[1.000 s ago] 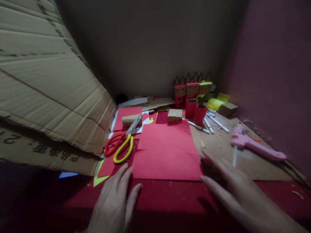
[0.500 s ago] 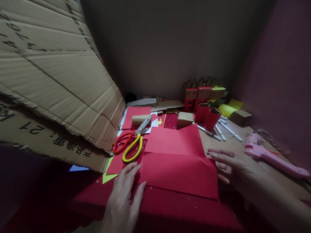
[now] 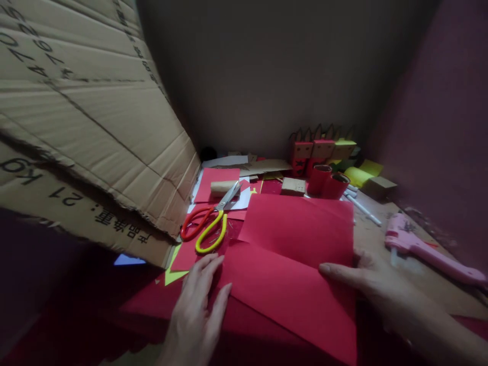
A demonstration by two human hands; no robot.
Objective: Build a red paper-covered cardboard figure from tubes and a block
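From far off, my right hand (image 3: 366,279) pinches the red paper (image 3: 297,223) near the desk's (image 3: 152,300) front edge, maybe to steady it, while my left hand's (image 3: 196,300) fingers stay loose

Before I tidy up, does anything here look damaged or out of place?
The cardboard at left has a ragged edge, as if torn. Scissors lie partly open, blades over a brown tube. Red paper lies askew by your right hand.
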